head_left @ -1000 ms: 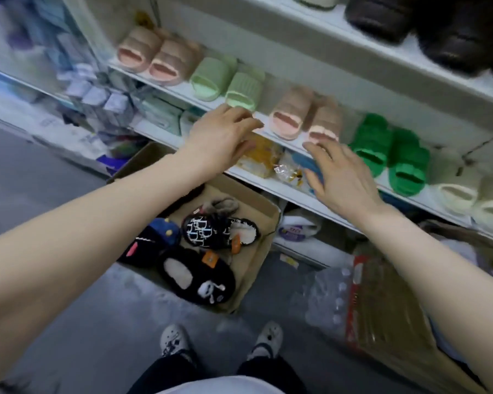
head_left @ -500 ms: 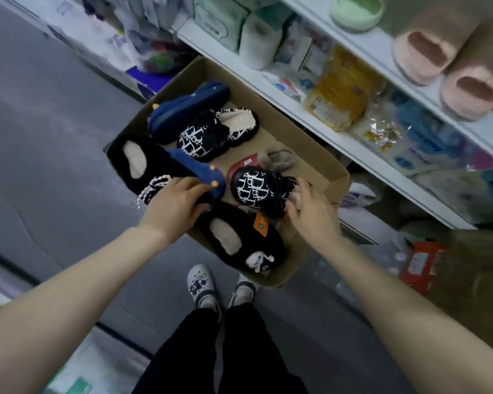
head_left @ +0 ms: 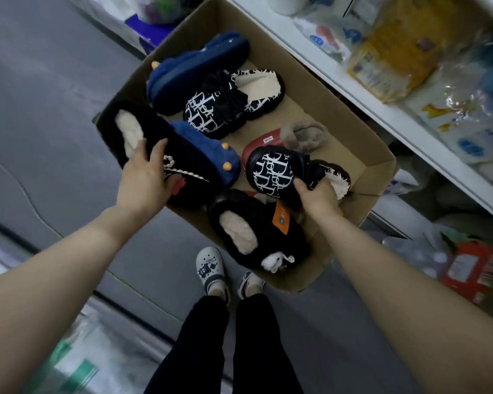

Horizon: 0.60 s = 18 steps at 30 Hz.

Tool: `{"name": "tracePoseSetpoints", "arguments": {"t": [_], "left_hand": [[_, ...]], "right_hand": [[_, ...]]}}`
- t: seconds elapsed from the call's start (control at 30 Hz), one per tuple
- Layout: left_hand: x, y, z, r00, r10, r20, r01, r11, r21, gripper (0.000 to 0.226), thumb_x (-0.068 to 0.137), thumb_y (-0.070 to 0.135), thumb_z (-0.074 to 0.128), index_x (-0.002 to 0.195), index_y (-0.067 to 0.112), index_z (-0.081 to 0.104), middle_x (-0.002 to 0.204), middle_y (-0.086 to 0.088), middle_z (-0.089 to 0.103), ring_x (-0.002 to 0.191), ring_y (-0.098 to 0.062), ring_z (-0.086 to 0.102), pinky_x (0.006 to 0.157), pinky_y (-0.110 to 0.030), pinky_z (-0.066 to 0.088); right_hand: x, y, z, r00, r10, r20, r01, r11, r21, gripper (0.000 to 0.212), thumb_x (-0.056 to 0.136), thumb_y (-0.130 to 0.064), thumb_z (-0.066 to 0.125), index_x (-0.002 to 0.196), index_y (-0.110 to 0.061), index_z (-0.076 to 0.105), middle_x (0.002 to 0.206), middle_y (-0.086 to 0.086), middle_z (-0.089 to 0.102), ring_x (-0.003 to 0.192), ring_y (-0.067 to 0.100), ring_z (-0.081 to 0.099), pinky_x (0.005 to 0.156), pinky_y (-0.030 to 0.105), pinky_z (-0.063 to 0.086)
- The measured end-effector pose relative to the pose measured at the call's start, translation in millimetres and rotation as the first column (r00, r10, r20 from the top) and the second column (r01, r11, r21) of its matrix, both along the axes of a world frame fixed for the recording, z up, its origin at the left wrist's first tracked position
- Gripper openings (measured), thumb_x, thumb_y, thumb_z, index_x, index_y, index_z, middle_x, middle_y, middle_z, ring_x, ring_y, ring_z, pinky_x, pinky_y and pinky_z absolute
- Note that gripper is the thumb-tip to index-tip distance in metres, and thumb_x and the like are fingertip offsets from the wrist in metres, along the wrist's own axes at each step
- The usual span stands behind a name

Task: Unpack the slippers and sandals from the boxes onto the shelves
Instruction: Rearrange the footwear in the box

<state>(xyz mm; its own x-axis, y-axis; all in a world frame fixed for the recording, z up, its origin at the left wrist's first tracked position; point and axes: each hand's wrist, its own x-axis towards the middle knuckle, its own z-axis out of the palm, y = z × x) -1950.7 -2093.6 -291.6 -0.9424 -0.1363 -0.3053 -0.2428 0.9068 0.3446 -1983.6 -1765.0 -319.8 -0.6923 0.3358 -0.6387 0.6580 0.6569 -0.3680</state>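
An open cardboard box [head_left: 350, 132] on the floor holds several slippers. My left hand [head_left: 145, 177] grips a black fleece-lined slipper [head_left: 165, 149] with a white bead trim at the box's left side. My right hand [head_left: 316, 197] pinches a black slipper with white lettering [head_left: 273, 172] near the box's right front. Its match [head_left: 231, 100] lies further back beside a blue slipper [head_left: 194, 72]. Another blue slipper [head_left: 211, 149] and a black fleece slipper with an orange tag [head_left: 254, 234] also lie in the box.
A white shelf edge [head_left: 382, 109] runs diagonally at the right, with packaged goods [head_left: 396, 52] on it. A red-labelled pack of bottles [head_left: 467, 268] stands on the floor at right. My feet in white clogs [head_left: 211, 268] stand on grey floor just in front of the box.
My hands left the shelf of pastel sandals and dropped into the box. The left hand now grips the black fleece slipper and the right one has closed on the lettered slipper.
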Motion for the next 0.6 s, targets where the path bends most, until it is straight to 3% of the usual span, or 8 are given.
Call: {"name": "tracePoseSetpoints", "arguments": {"t": [0.1,0.23,0.3,0.37,0.43,0.5,0.6], "left_hand": [[-13,4,-1,0.997,0.043,0.069,-0.042,0.999,-0.01,0.079,0.086,0.03,0.068,0.149,0.014,0.025,0.141,-0.028,0.034,0.115,-0.051,0.046,0.093,-0.054,0.044],[-20,6,1,0.984,0.108,0.139,-0.11,0.994,0.007,0.078,0.084,0.026,0.07,0.148,0.018,0.025,0.135,-0.028,0.037,0.109,-0.05,0.05,0.089,-0.052,0.047],[-21,5,2,0.983,0.118,0.142,-0.124,0.992,0.036,0.076,0.083,0.022,0.072,0.145,0.019,0.029,0.132,-0.025,0.039,0.108,-0.047,0.052,0.088,-0.052,0.047],[-23,5,3,0.985,0.113,0.133,-0.123,0.99,0.066,0.076,0.081,0.019,0.073,0.144,0.02,0.03,0.133,-0.022,0.04,0.11,-0.045,0.052,0.091,-0.052,0.047],[-23,6,3,0.99,0.096,0.103,-0.105,0.991,0.083,0.078,0.08,0.016,0.074,0.144,0.02,0.031,0.134,-0.021,0.043,0.113,-0.042,0.051,0.093,-0.052,0.046],[-22,7,3,0.995,0.077,0.066,-0.082,0.993,0.085,0.078,0.078,0.014,0.075,0.144,0.02,0.033,0.132,-0.02,0.046,0.116,-0.041,0.047,0.093,-0.051,0.044],[-20,11,3,0.998,0.057,0.028,-0.059,0.995,0.079,0.076,0.078,0.01,0.073,0.143,0.021,0.035,0.131,-0.019,0.048,0.119,-0.04,0.045,0.095,-0.05,0.042]], "right_hand": [[0,4,3,0.997,-0.056,-0.052,0.054,0.998,-0.035,0.057,0.093,-0.043,0.062,0.138,-0.012,0.046,0.135,0.008,0.057,0.125,0.029,0.053,0.091,0.029,0.039],[0,4,13,0.995,-0.042,-0.093,0.034,0.996,-0.087,0.054,0.094,-0.038,0.062,0.137,-0.011,0.043,0.134,0.008,0.058,0.125,0.029,0.053,0.097,0.032,0.041],[-3,4,18,0.999,0.007,-0.046,-0.01,0.998,-0.054,0.057,0.096,-0.036,0.06,0.142,-0.011,0.037,0.139,0.011,0.054,0.128,0.032,0.05,0.1,0.039,0.042],[-4,2,24,0.997,0.061,0.055,-0.063,0.997,0.042,0.064,0.097,-0.035,0.058,0.147,-0.008,0.027,0.142,0.017,0.047,0.127,0.037,0.049,0.091,0.039,0.044],[3,-8,33,0.987,0.138,0.078,-0.151,0.97,0.19,0.07,0.095,-0.037,0.061,0.146,-0.006,0.025,0.142,0.02,0.041,0.124,0.04,0.049,0.085,0.04,0.045],[20,-24,40,0.957,0.288,-0.038,-0.268,0.927,0.261,0.071,0.09,-0.041,0.065,0.143,-0.007,0.03,0.139,0.02,0.039,0.122,0.039,0.048,0.09,0.043,0.047],[51,-47,40,0.798,0.599,-0.071,-0.565,0.784,0.257,0.082,0.082,-0.058,0.066,0.142,-0.013,0.033,0.137,0.018,0.034,0.12,0.035,0.043,0.093,0.04,0.043]]}}
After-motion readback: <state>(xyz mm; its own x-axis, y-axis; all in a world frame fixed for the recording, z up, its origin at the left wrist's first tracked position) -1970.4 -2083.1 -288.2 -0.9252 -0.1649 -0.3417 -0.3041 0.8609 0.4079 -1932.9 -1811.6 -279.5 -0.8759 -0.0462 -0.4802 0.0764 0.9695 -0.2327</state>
